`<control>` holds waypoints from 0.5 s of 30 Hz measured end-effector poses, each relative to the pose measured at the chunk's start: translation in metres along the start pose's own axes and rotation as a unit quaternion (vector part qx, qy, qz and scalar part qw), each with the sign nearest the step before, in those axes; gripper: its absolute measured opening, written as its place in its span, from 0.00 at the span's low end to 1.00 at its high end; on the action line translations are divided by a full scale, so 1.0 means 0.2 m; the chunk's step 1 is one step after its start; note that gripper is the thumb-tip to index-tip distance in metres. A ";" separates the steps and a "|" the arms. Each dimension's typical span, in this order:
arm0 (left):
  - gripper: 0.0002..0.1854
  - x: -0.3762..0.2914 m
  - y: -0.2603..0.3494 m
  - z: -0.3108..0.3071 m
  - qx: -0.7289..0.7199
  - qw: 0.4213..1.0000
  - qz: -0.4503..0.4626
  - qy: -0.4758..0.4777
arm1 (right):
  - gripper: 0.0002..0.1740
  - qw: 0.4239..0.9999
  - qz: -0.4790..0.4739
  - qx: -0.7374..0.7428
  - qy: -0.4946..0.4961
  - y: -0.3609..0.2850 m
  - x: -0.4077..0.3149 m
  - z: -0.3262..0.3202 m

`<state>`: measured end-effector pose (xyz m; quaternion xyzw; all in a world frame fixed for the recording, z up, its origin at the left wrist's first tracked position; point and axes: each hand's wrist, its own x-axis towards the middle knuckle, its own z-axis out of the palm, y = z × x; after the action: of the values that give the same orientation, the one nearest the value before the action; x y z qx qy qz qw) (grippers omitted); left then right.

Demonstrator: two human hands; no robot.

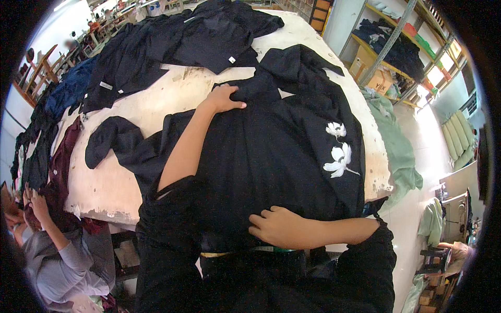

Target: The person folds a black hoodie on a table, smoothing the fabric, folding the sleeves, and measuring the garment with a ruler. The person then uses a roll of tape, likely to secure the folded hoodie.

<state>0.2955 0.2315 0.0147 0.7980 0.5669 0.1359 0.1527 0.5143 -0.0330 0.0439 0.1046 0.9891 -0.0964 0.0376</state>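
A black long-sleeved garment lies spread on a pale, worn table, its near part close to my body. White flower motifs show on its right side. My left hand rests on the upper part of the garment, thumb and fingers spread. Nearer to me, my right hand lies on its lower part with the fingers bent; whether they pinch cloth cannot be told. One black sleeve lies bunched on the table to the left.
More black garments with small white tags lie across the table's far side. Maroon cloth and a co-worker are at the left. Green cloth hangs by the right edge. Shelves with clothes and cardboard boxes stand at the back right.
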 end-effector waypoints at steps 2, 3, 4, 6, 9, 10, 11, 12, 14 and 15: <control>0.40 -0.05 -0.02 0.02 -0.002 0.999 0.024 0.049 | 0.19 1.000 0.012 -0.003 -0.002 -0.08 -0.01 0.01; 0.40 -0.08 0.00 0.02 -0.021 0.994 0.042 0.097 | 0.20 1.000 0.022 -0.004 -0.002 -0.12 -0.01 0.03; 0.40 -0.12 0.01 0.03 -0.039 0.987 0.059 0.146 | 0.20 0.999 0.012 0.019 -0.031 -0.16 -0.02 0.06; 0.36 -0.21 0.05 0.01 -0.044 0.972 0.065 0.220 | 0.21 0.994 -0.009 0.063 -0.090 -0.23 -0.04 0.14; 0.24 -0.53 0.29 -0.11 -0.020 0.965 0.116 0.236 | 0.20 0.976 -0.049 0.172 0.126 -0.17 -0.07 0.09; 0.20 -0.74 0.38 -0.18 -0.015 0.971 0.126 0.203 | 0.22 0.946 0.017 0.222 0.234 -0.16 -0.07 0.02; 0.16 -0.93 0.44 -0.20 0.004 0.968 0.113 0.225 | 0.25 0.933 0.087 0.160 0.311 -0.15 -0.09 -0.01; 0.15 -1.09 0.49 -0.19 0.022 0.972 0.077 0.220 | 0.27 0.929 0.162 0.106 0.315 -0.16 -0.08 -0.01; 0.15 -1.34 0.50 -0.13 0.048 0.978 -0.008 0.205 | 0.30 0.932 0.243 0.024 0.267 -0.17 -0.06 0.03; 0.15 -1.42 0.45 -0.10 0.076 0.980 -0.051 0.179 | 0.31 0.944 0.247 0.002 0.221 -0.16 -0.05 0.12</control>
<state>0.2736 -0.0641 0.0570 0.7403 0.6335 0.2249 -0.0050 0.5183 -0.0697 0.0270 0.3642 0.9156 -0.0603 -0.1592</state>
